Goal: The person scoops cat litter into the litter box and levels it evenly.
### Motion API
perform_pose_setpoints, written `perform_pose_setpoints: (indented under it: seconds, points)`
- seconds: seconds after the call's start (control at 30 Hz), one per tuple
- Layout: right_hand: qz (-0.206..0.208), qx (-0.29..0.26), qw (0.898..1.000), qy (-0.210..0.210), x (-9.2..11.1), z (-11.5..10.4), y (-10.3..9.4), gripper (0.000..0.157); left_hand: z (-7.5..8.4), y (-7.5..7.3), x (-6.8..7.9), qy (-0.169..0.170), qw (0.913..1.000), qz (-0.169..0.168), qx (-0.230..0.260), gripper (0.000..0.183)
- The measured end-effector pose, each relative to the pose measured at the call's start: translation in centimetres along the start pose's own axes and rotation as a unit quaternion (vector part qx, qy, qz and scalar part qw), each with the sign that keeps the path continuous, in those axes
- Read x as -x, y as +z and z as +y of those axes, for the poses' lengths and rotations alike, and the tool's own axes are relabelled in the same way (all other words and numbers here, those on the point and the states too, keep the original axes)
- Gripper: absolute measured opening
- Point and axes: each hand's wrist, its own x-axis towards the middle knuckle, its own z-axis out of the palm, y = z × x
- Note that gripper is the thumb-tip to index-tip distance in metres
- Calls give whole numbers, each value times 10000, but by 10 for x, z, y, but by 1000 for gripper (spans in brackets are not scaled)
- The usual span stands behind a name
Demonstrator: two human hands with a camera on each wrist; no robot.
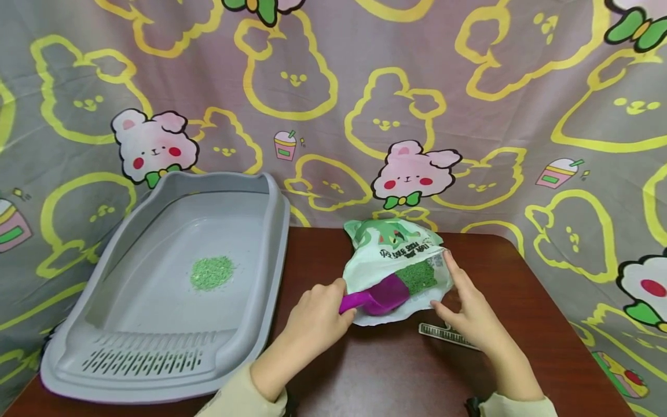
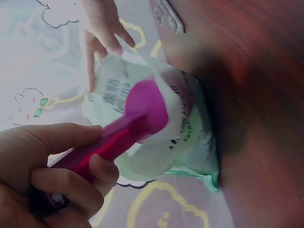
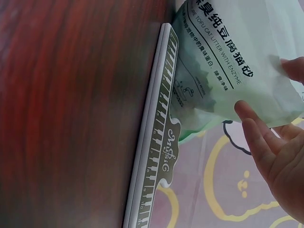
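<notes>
My left hand (image 1: 318,315) grips the handle of a purple scoop (image 1: 388,294), fingers curled round it. The scoop's bowl lies inside the mouth of a pale green cat litter bag (image 1: 365,260), beside green pellets (image 1: 418,278). The bag rests on its side with its opening toward me. At the opening's right side, my right hand (image 1: 471,307) touches the bag with thumb and fingers spread apart and fairly straight. In the right wrist view, fingertips (image 3: 243,108) lie against the bag's printed side. Left of the bag stands a grey litter tray (image 1: 276,243) holding a small heap of green pellets (image 1: 211,273).
A ruler (image 1: 449,335) with piano-key print and the word "Music" lies on the dark brown table (image 1: 354,370), partly under my right hand in the head view. Behind the table hangs a curtain (image 1: 323,133) with cartoon rabbits. The tray takes up the table's left side.
</notes>
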Motion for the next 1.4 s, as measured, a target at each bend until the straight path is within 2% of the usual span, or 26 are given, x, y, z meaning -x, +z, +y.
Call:
perform_pose_setpoints:
  seconds: [0.33,0.53,0.93,1.1,1.4]
  points:
    - [-43,45,10000,12,0,1,-1,105,2,21,-14,36,10000,51,69,24]
    - [-50,39,10000,-19,-2,2,1,106,-1,32,-19,-118,9995,123,247,22]
    - [1,191,9997,149,-1,-2,0,105,-2,44,-27,83,9995,114,293,24]
    - [5,353,9991,222,5,0,2,104,-4,50,-25,131,9992,64,373,25]
    - [96,501,9986,130,1,1,0,105,-5,47,-24,169,9979,99,616,25]
